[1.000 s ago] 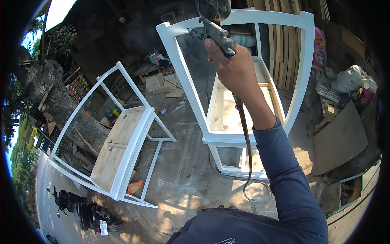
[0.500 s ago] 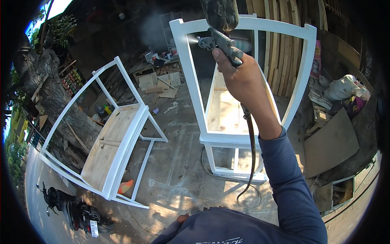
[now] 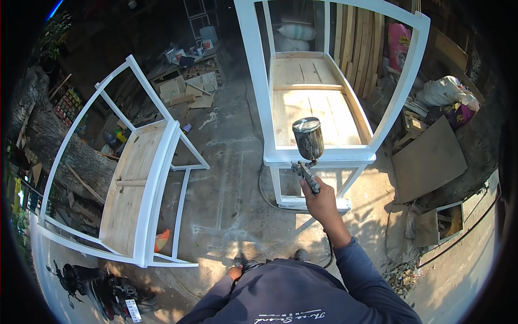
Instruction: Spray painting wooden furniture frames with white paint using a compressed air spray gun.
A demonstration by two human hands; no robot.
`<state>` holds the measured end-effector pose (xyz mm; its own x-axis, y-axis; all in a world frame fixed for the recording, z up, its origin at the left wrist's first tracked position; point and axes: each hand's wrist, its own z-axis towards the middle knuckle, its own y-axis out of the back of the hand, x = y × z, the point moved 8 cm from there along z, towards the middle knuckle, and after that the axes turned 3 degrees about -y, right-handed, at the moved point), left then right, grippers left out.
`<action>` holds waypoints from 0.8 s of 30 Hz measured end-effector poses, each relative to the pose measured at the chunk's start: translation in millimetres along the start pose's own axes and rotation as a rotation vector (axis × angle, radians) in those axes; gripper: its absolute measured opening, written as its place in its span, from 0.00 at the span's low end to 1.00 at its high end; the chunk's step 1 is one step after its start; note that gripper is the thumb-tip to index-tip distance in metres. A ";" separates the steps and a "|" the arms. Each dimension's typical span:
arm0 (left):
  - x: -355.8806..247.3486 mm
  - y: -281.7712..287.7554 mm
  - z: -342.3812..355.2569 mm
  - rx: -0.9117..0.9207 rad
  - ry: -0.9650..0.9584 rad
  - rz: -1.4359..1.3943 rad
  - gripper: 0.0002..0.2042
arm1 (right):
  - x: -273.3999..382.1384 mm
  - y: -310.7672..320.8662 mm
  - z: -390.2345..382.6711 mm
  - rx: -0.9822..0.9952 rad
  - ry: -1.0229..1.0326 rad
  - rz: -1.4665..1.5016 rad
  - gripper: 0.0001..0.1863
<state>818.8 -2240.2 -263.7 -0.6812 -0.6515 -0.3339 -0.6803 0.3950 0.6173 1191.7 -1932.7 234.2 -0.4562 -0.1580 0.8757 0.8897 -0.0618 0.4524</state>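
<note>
My right hand [image 3: 322,205] is wrapped round the grip of a spray gun [image 3: 309,141] with a dark, paint-smeared cup on top. A hose trails below that hand. The gun is in front of the lower rail of a white-painted wooden frame [image 3: 251,65], which has a bare wood panel [image 3: 307,110] inside it. I cannot tell whether the gun touches the rail, and no spray shows. My left hand [image 3: 235,271] hangs low beside my body, its fingers too small and shaded to read.
A similar white frame [image 3: 162,178] stands at the left, by a tree trunk [image 3: 54,129]. A parked motorbike [image 3: 102,291] is at the lower left. Wooden planks [image 3: 359,51] lean at the back. A flat board [image 3: 429,159] and sacks [image 3: 445,93] lie to the right.
My right hand has brought the spray gun down from the frame's top rail to its lower rail. The mist at the nozzle is gone. The view has shifted, so the frames appear higher.
</note>
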 end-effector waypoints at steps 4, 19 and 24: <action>51.0 30.5 5.3 0.046 -0.034 -0.072 0.37 | -35.8 -72.5 -21.8 -0.050 -0.071 -0.059 0.16; 246.3 169.0 87.9 0.483 0.294 -0.409 0.21 | 239.9 -37.1 -20.3 -0.759 0.210 0.016 0.16; 259.9 176.9 144.7 0.392 -0.001 0.021 0.19 | 366.9 12.8 -4.4 -0.840 0.297 0.060 0.24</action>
<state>482.3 -2245.9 -344.4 -0.6960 -0.6400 -0.3255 -0.7180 0.6256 0.3052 1035.8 -1995.9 560.6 -0.4894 -0.4257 0.7611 0.6839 -0.7289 0.0321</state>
